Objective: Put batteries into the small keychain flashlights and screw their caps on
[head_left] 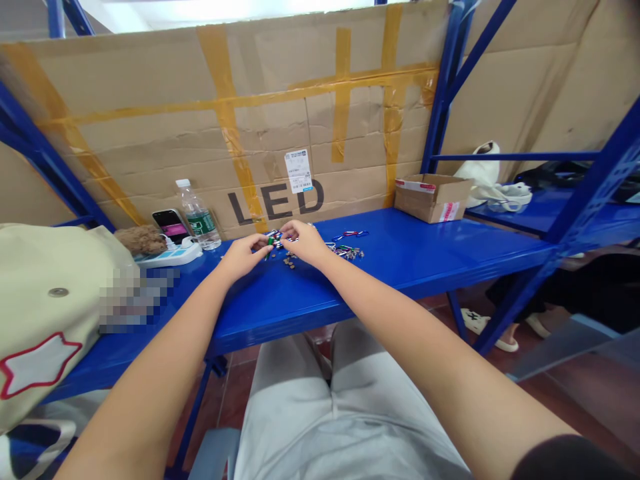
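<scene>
My left hand [245, 256] is closed, thumb and fingertips pinching a small shiny green piece [271, 243] whose exact kind I cannot make out. Close beside it, my right hand [305, 243] has its fingers bent together at the same spot; what they hold is hidden. Under and behind the hands lie small coloured metal parts, partly covered. Several small round brownish pieces [289, 264] rest on the blue table [400, 260] in front of the right hand. Right of that hand are a pile of small silvery parts [353, 253] and blue and red carabiner-like clips [350, 235].
A water bottle [199, 217], a phone [171, 225] and a white power strip [175, 255] stand at the left, behind a cream bag [55, 267]. An open cardboard box [430, 198] sits back right. Taped cardboard [270, 147] walls the rear. Another person's foot [505, 337] shows lower right.
</scene>
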The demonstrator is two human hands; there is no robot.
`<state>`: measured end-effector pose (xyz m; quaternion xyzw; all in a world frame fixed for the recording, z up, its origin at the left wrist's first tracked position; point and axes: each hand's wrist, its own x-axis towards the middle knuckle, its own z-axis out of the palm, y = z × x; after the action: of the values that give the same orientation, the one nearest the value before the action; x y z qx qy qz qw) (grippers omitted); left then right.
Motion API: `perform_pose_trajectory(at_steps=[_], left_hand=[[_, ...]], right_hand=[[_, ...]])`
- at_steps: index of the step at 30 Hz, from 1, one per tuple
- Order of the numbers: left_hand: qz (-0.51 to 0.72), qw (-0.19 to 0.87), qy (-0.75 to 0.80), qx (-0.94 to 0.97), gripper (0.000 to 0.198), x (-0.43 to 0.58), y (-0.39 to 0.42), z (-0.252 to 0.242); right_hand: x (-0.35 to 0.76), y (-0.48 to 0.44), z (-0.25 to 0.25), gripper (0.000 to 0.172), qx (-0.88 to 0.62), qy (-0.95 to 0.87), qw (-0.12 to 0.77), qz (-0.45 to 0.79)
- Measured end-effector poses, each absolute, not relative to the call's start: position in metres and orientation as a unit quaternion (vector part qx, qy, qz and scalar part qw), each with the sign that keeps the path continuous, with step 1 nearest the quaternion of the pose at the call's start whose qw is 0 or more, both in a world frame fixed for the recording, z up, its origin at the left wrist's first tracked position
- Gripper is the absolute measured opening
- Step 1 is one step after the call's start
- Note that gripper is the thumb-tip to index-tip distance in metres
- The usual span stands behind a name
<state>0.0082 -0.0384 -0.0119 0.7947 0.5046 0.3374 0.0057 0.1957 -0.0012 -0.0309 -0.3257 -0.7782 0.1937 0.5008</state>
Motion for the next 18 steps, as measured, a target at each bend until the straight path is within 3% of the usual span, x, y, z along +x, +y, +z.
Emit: perform_pose_trajectory(at_steps=[2,7,18], left_hand=[[0.331,0.026,0.495,0.803,0.044,0.011,-0.0402,-0.012],[0.35,0.067,0.485,0.798,0.046,0.0158,-0.0422,-0.0123],[0.337,0.057,0.498,0.797,0.045,0.0115,-0.0383,-0.0135]], right_hand=[[0.1954,-0.0024,-0.0282,0.024,-0.312,-0.742,0.546,0.234],[0.1943,-0.0059,-0.0268,0.011,-0.275,-0.773,0.528,0.218],[0.1943,-0.0007,-0.0312,0.015,-0.275,-0.797,0.509,0.172]])
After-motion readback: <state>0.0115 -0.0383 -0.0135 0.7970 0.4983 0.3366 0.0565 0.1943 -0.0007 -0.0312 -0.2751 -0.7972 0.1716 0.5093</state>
